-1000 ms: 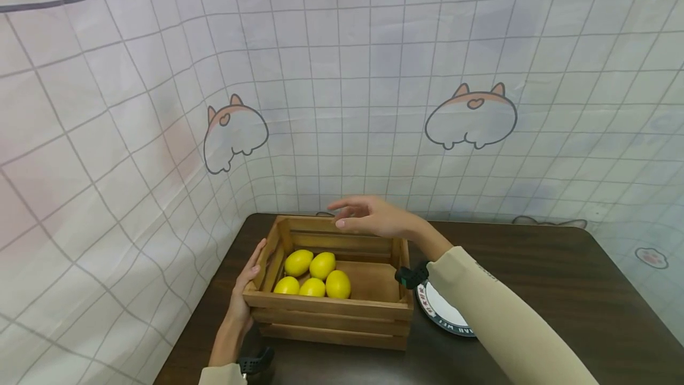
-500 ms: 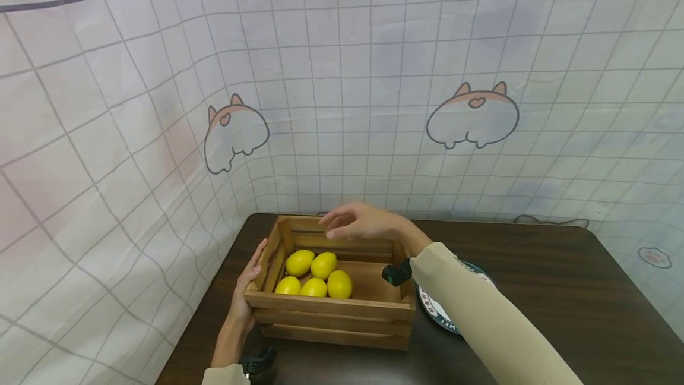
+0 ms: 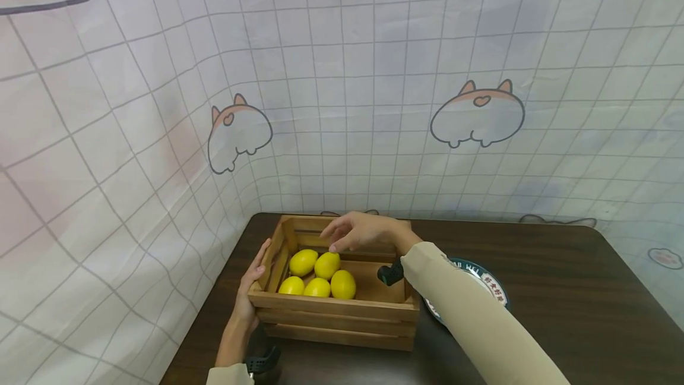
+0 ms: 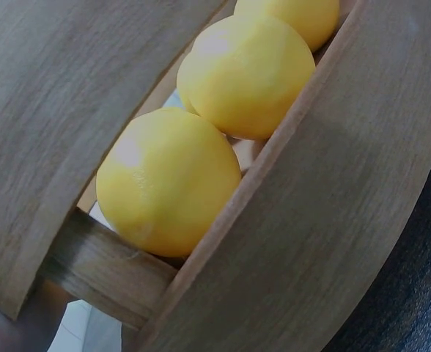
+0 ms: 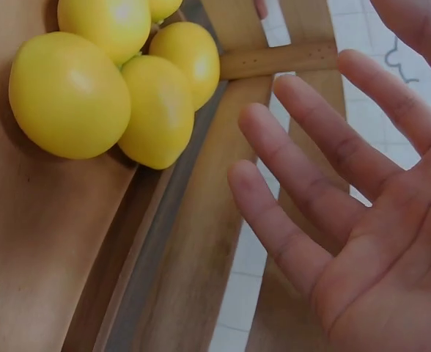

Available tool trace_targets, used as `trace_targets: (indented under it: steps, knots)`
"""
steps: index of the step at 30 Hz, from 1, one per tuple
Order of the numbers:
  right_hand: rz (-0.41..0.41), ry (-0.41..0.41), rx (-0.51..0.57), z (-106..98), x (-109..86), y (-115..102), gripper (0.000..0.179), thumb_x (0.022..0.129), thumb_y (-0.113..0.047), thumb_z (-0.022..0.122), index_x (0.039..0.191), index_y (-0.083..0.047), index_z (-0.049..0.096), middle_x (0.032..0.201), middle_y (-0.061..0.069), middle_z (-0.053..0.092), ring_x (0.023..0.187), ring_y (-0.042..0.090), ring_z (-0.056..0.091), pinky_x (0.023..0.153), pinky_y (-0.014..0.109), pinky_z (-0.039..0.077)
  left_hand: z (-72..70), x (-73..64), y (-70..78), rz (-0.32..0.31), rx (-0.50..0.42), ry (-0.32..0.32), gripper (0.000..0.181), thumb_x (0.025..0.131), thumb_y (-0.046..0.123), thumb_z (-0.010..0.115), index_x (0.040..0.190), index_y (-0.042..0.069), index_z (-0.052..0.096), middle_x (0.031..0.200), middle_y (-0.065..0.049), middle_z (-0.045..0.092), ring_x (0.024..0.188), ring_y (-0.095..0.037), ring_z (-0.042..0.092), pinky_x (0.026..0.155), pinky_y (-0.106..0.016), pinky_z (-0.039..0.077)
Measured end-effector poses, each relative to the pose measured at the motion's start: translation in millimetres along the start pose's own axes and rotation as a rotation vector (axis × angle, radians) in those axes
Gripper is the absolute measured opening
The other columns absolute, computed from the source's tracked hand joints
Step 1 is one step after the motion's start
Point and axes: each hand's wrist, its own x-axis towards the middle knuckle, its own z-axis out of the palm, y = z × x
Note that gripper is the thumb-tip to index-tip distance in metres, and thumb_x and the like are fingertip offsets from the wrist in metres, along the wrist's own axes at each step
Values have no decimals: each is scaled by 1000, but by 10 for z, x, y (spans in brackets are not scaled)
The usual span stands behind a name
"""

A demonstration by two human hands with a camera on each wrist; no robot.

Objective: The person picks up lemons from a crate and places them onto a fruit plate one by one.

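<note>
Several yellow lemons (image 3: 343,284) lie grouped in the left part of a slatted wooden crate (image 3: 336,305). My left hand (image 3: 247,293) holds the crate at its left end, with the thumb at the rim. Only a dark bit of it shows at the lower left of the left wrist view, where lemons (image 4: 168,183) appear between the front slats. Over the crate, just behind the lemons, hovers my right hand (image 3: 363,230), holding nothing. In the right wrist view its fingers (image 5: 303,176) are spread and slightly bent, apart from the lemons (image 5: 69,95).
To the right of the crate, a round plate (image 3: 494,283) with a dark lettered rim is partly covered by my right sleeve (image 3: 470,308). Both stand on a dark wooden table (image 3: 561,278). A grid-patterned curtain (image 3: 369,153) hangs behind and along the left side.
My right hand has come down toward the lemons, and more of the plate shows past the sleeve. The left hand stays at the crate's end. The whole view has shifted slightly.
</note>
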Motion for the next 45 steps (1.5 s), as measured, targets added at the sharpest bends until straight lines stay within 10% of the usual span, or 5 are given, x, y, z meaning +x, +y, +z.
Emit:
trace_targets:
  steps: [17,45]
  knots:
    - [149,-161,-48,13,212,93,51,96,-30,71,143,-13,60,135,9,66,128,38,60,105,51,51,4,-3,0,12,8,7,63,104,33,30,166,27,19,174,-2,9,159,-34,7,122,-68,-1]
    - [408,-205,43,135,407,312,34,88,-17,80,122,-21,74,128,1,62,108,26,63,97,51,56,1,-7,10,9,-6,5,62,104,33,31,165,30,21,174,-3,10,159,-36,7,122,-70,-1]
